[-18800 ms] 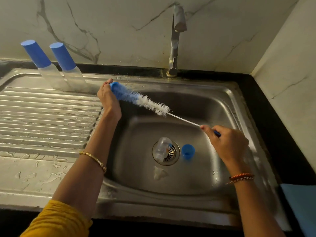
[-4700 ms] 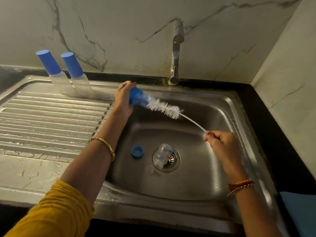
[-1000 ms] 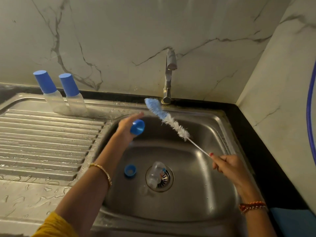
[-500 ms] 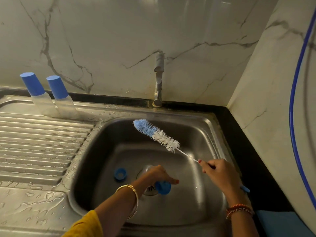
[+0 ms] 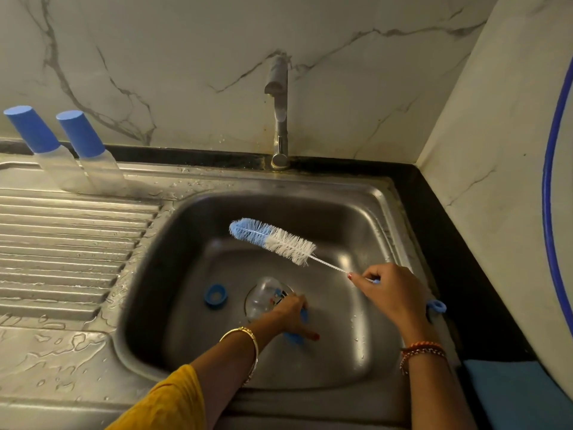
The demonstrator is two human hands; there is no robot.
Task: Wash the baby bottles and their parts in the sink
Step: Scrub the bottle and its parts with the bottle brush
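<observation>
Pointing up-left, bottle brush [image 5: 273, 241] lies slanted.

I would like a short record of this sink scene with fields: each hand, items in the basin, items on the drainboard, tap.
left hand: low in the sink basin, fingers on a blue cap
right hand: holds the bottle brush by its wire handle, bristles raised above the basin
in basin: clear bottle lying over the drain; blue ring to its left
drainboard: two capped bottles standing at the back
tap: no water visible
</observation>
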